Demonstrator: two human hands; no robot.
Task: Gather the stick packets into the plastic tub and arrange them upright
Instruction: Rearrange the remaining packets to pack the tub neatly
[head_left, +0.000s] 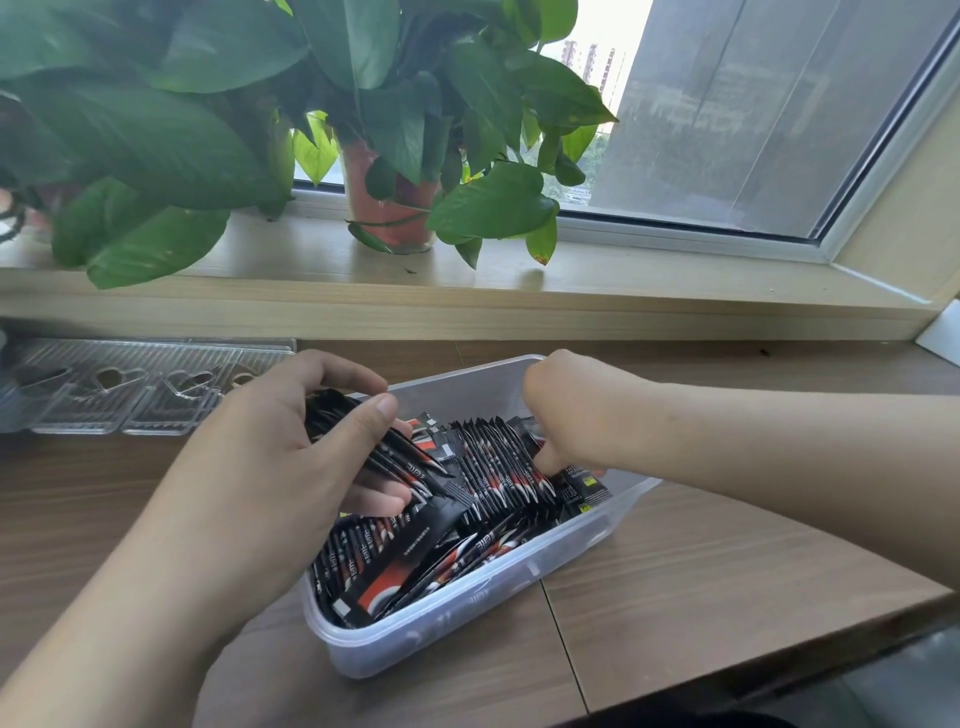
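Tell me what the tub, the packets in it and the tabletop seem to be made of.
The tub: translucent frosted plastic, since its contents show dimly through its wall. The packets: glossy printed film, probably plastic or foil. The tabletop: wood-grain surface, matte; possibly laminate.

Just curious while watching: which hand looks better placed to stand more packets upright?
Probably the left hand: it grips a bundle of packets over the tub, while the right hand reaches down against the upright row.
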